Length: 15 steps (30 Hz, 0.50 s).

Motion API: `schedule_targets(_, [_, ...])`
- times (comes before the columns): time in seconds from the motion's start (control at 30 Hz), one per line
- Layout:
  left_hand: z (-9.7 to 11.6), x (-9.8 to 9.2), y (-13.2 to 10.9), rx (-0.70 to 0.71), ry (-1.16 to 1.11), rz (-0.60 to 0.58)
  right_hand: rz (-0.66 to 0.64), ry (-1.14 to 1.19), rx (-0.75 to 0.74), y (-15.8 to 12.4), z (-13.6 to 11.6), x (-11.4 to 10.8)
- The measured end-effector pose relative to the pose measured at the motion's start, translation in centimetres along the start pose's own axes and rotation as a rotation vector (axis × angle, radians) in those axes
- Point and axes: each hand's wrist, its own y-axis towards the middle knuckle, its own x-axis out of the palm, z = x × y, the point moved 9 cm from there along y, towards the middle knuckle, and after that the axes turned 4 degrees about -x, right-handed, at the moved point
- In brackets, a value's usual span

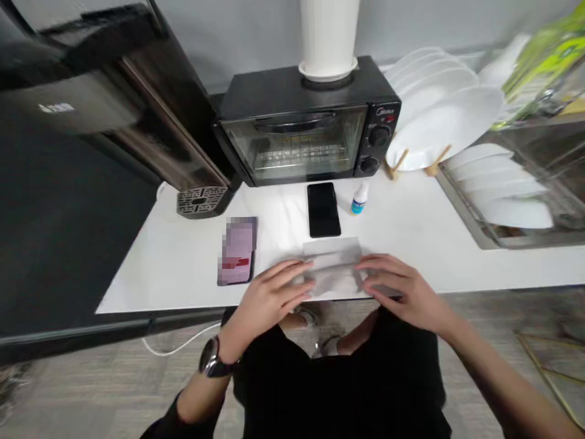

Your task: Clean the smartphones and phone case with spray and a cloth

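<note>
A thin white tissue (333,263), with a crosswise fold, lies at the counter's front edge. My left hand (273,294) grips its left side between thumb and fingers. At the opposite side my right hand (402,286) has its fingertips closed on the tissue's edge. Just beyond the tissue, a black phone (323,210) lies flat with its screen dark. A small white spray bottle (359,199) with a blue label stands to the right of that phone. Left of my left hand is a second phone (238,250) with a lit, pixelated screen.
A black toaster oven (301,143) stands at the back, bearing a white pot (329,36). A dark dispenser machine (201,200) is at the left. White plates (439,122) stand in a wooden rack at the right, beside a sink (491,241) with white dishes (503,183).
</note>
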Motion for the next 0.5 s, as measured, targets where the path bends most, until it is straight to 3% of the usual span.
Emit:
schedule_targets(0.2, [-1.2,1.0,-0.1,-0.164,-0.034,-0.03,0.026,-0.115,0.085,-1.0,1.4,1.5])
schedule_targets(0.37, [-2.3,3.3,1.6,-0.202,0.062,-0.215,-0.072,-0.297,0.098,1.0,2.4,3.2])
schedule_targets(0.5, [-2.9,3.1,1.4,-0.229,0.081,-0.259,-0.092,-0.312,0.1,1.4,2.7,3.3])
